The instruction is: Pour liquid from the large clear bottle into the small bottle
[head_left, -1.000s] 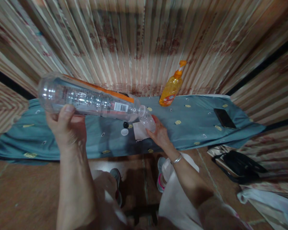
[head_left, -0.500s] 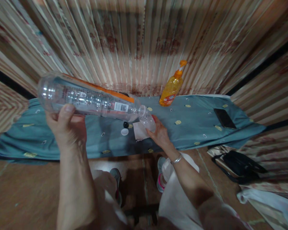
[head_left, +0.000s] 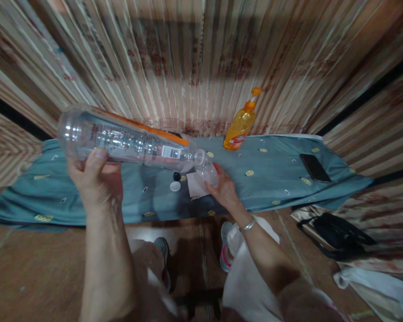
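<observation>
My left hand (head_left: 99,179) grips a large clear plastic bottle (head_left: 130,145) with an orange-edged label, tipped nearly sideways with its neck to the right. The bottle's mouth meets the mouth of a small clear bottle (head_left: 208,173), around which the fingers of my right hand (head_left: 223,188) are wrapped. Beneath them, a pale folded cloth or tissue (head_left: 195,185) lies on the green patterned cloth (head_left: 255,192). A black cap (head_left: 177,176) and a white round lid (head_left: 175,186) lie just left of it. Whether liquid passes between the bottles is too unclear to tell.
An orange pump bottle (head_left: 239,127) stands at the back of the covered table, right of centre. A dark phone (head_left: 315,167) lies at the right. On the floor at the right are a black bag (head_left: 336,232) and a white bag (head_left: 372,281). Striped curtains (head_left: 195,67) hang behind.
The large bottle and my left hand appear slightly farther right and lower. The whole view has shifted a little; both hands keep their grips.
</observation>
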### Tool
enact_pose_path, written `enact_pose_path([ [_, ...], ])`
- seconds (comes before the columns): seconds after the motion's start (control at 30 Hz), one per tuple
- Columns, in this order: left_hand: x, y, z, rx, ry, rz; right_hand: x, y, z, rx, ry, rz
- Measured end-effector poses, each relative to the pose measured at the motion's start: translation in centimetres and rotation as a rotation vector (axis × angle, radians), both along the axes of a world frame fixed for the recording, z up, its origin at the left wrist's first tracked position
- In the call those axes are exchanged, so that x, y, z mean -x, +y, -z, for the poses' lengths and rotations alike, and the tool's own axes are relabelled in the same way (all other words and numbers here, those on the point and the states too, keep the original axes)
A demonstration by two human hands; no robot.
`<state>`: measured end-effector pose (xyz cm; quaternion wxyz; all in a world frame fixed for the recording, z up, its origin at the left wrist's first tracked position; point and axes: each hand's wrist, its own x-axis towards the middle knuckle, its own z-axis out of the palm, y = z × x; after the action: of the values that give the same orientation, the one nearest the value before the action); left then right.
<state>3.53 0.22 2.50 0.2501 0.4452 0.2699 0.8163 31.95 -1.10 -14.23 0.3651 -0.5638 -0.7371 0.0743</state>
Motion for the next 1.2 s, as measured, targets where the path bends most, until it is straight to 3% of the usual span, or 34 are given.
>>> enact_pose_path([
  [0.73, -0.25, -0.11, -0.22, 0.030, 0.036, -0.041, -0.05, 0.16, 0.60, -0.031, -0.002, 0.012],
  [1.2, 0.36, 0.26, 0.40, -0.020, -0.054, 0.042, -0.07, 0.15, 0.43, -0.012, 0.012, 0.009],
])
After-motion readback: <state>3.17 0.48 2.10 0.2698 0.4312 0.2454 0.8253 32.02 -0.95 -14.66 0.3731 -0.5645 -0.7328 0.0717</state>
